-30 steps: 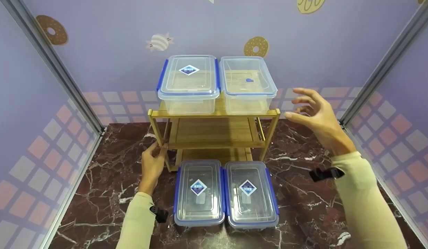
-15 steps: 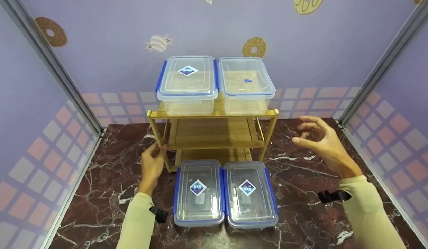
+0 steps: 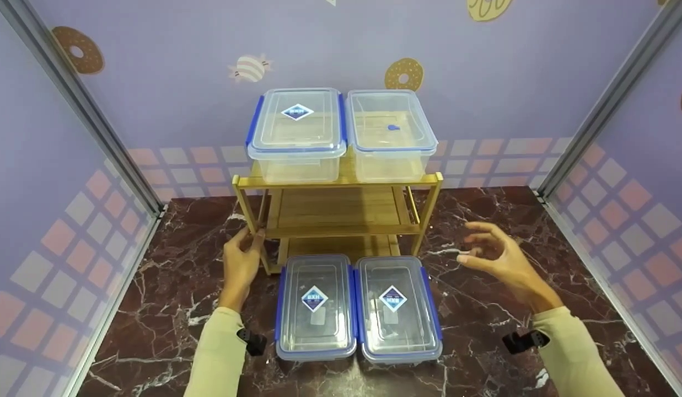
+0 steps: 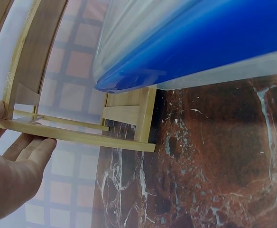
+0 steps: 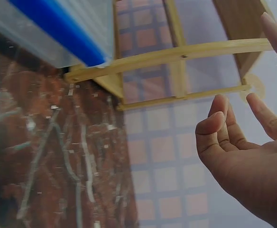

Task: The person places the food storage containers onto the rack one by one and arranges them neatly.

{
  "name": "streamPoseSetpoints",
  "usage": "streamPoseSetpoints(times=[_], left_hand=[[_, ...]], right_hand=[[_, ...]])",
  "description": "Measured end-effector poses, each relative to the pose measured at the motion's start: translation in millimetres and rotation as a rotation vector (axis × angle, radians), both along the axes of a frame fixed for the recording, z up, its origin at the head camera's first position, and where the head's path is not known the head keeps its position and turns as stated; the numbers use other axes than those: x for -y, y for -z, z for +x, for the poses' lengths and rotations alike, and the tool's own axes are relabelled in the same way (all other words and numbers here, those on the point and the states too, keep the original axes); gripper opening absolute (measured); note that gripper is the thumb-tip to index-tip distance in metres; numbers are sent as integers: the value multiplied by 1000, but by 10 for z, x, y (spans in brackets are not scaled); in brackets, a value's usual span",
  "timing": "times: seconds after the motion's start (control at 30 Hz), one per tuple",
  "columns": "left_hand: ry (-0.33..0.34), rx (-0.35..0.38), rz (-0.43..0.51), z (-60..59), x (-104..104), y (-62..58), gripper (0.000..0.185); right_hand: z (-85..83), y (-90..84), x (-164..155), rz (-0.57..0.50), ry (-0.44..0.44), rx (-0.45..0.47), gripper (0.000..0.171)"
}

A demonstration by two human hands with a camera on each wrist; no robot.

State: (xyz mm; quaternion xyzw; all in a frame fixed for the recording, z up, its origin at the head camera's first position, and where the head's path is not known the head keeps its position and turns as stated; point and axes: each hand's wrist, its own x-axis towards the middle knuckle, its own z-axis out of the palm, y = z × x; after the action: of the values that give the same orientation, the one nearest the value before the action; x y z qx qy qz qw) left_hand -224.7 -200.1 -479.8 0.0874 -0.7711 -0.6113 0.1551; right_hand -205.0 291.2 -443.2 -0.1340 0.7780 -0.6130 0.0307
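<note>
Rack (image 3: 343, 207), its left post (image 3: 245, 205) pinched by fingers of the left hand (image 3: 241, 262), carries two boxes (image 3: 297, 132); two other boxes (image 3: 317, 322) lie before it. Right of it, the right hand (image 3: 503, 260), fingers loosely bent, holds nothing.

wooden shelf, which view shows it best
The head view: the shelf shows all three levels, partly hidden by boxes. Both wrist views crop it: the left shows one side, held by the left hand; the right, the opposite side.
</note>
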Motion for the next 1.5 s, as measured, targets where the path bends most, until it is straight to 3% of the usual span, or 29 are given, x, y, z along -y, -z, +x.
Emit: streamPoseSetpoints(times=[0.23, 0.33, 0.4, 0.47, 0.57, 0.67, 0.97, 1.17, 1.5], left_hand=[[5, -9, 16, 3, -2, -11, 37], [17, 3, 31, 65, -35, -131, 38], [12, -4, 24, 65, -34, -136, 38], [4, 6, 15, 47, -31, -130, 37], [-3, -5, 11, -24, 5, -13, 38], [7, -1, 34, -29, 9, -5, 39], [10, 1, -12, -5, 4, -2, 38], [13, -6, 27, -7, -7, -2, 39], [-6, -2, -9, -23, 6, 9, 37]], right_hand=[[57, 272, 41, -10, 26, 79, 65], [85, 372, 65, -21, 24, 115, 66], [102, 436, 79, -20, 13, 127, 66], [115, 492, 97, -19, -2, 136, 66], [129, 568, 127, -5, -13, 142, 68], [138, 633, 162, -4, -18, 160, 69], [159, 808, 245, 0, -80, 131, 68], [166, 907, 284, -1, -129, 114, 70], [173, 956, 384, -34, -166, 187, 72]])
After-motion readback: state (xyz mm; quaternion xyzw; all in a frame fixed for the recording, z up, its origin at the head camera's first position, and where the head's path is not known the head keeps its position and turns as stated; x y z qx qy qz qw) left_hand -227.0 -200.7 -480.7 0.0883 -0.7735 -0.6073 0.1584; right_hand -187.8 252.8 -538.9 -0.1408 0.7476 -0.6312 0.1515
